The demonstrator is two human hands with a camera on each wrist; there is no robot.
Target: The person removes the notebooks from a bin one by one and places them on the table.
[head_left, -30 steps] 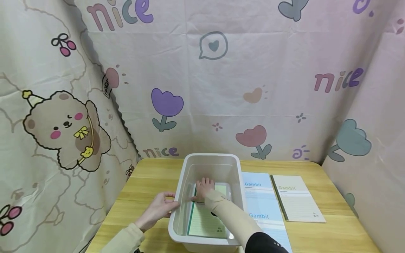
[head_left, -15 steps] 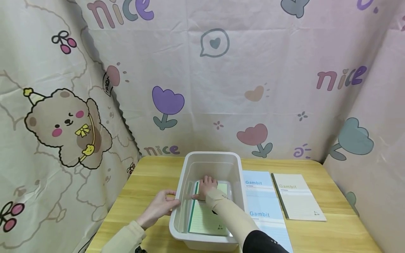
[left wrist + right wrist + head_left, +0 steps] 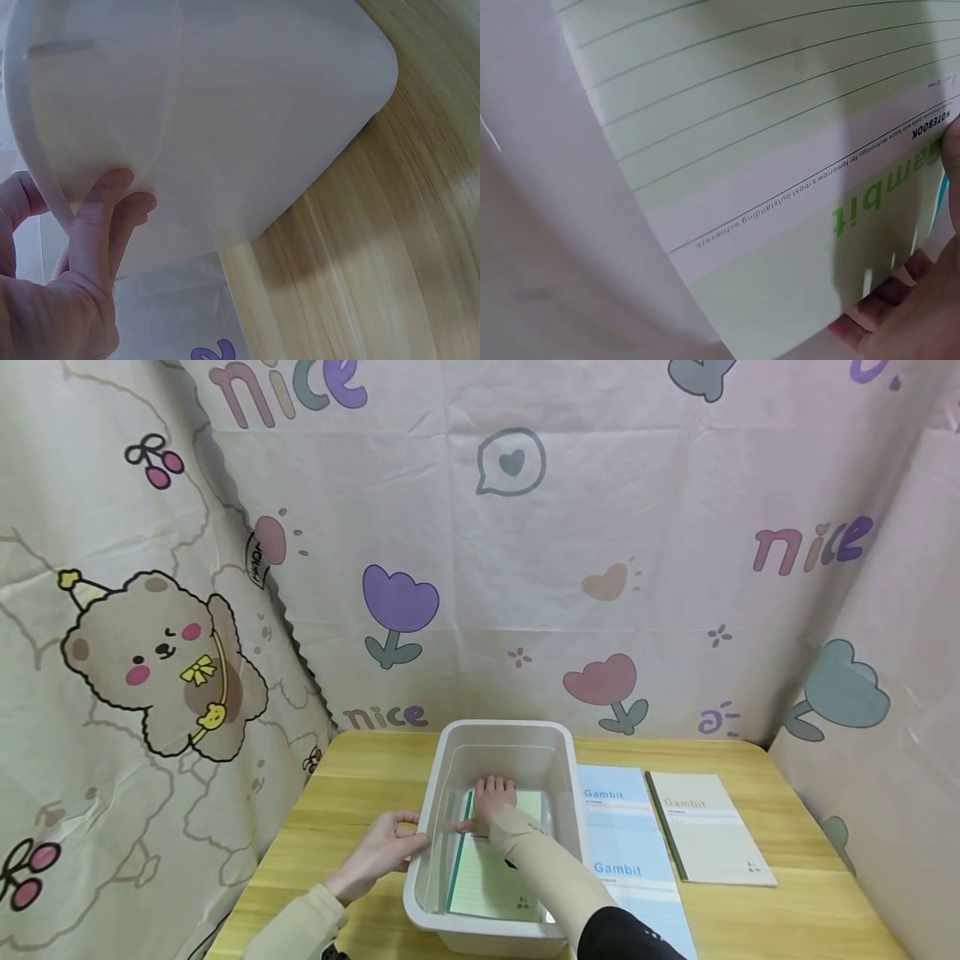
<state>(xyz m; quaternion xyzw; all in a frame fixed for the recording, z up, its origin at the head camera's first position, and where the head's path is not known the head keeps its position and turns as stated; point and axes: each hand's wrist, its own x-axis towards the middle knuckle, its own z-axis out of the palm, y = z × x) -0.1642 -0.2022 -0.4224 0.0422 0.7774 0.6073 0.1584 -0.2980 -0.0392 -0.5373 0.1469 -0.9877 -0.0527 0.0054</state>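
A whitish plastic bin (image 3: 495, 737) stands on the wooden table. My left hand (image 3: 378, 857) pinches its left rim, fingers against the outer wall in the left wrist view. Inside lies a green notebook (image 3: 487, 893) with a dark green spine, flat near the bottom. My right hand (image 3: 491, 806) reaches in and grips the notebook by its far end, fingers at the top edge and thumb toward the spine. In the right wrist view the word Gambit shows on the cover, with the fingers (image 3: 889, 300) along its edge. My right forearm hides part of the notebook.
Right of the bin lie blue notebooks (image 3: 630, 835), one nearer than the other. A cream notebook (image 3: 712, 839) with a dark spine lies further right on the table (image 3: 810, 910). Printed cloth (image 3: 495, 568) hangs behind and at both sides.
Both hands hold nearly the same places on the bin and notebook. The view has shifted slightly, and the green notebook sits almost as before.
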